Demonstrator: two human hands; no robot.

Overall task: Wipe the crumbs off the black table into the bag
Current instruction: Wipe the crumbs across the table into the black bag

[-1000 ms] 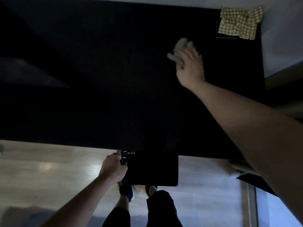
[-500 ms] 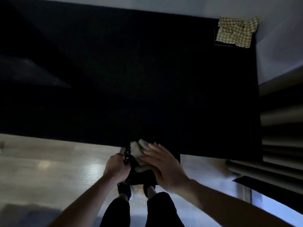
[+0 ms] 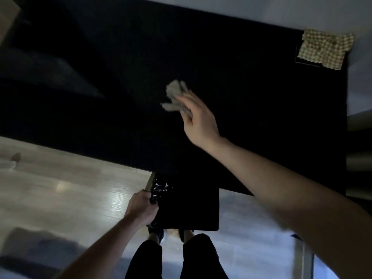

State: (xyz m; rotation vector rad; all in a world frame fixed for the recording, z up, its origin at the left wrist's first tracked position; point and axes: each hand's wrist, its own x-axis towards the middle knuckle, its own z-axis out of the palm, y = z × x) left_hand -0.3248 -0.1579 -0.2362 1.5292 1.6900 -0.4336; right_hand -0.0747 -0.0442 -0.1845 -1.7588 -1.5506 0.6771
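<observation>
The black table (image 3: 100,81) fills the upper half of the view. My right hand (image 3: 198,119) is stretched out over its middle and holds a crumpled grey cloth (image 3: 174,95) at its fingertips, on or just above the tabletop. My left hand (image 3: 141,206) grips the bunched rim of a black bag (image 3: 187,206), which hangs open below the table's near edge. No crumbs show on the dark surface.
A folded checkered cloth (image 3: 326,50) lies on the table's far right corner. Pale wooden floor (image 3: 60,188) runs left of the bag. My legs and feet (image 3: 157,235) stand just under the bag. A wall and dark furniture border the right side.
My right hand swept the grey cloth from the far table down to the bag's mouth, then moved back out over the middle of the table. My left hand kept its grip on the bag.
</observation>
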